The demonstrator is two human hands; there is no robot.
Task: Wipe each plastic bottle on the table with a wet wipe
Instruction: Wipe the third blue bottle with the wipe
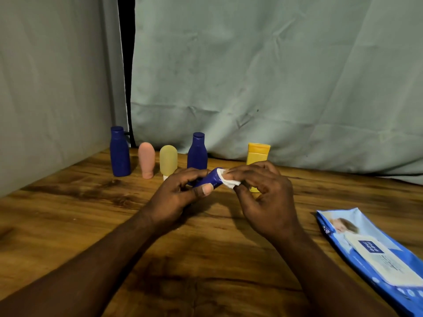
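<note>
My left hand (180, 193) grips a small blue tube (211, 178) above the middle of the table, thumb on its near side. My right hand (263, 197) pinches a white wet wipe (227, 178) against the tube's right end. Behind the hands stands a row of bottles: a tall blue bottle (119, 152), a pink bottle (146, 160), a pale yellow bottle (168, 160), a second blue bottle (197, 152) and an orange-yellow bottle (257, 154), which my right hand partly hides.
A blue pack of wet wipes (375, 252) lies flat at the right edge of the wooden table (68, 213). Grey-green cloth (274, 76) hangs behind the table and along its left side.
</note>
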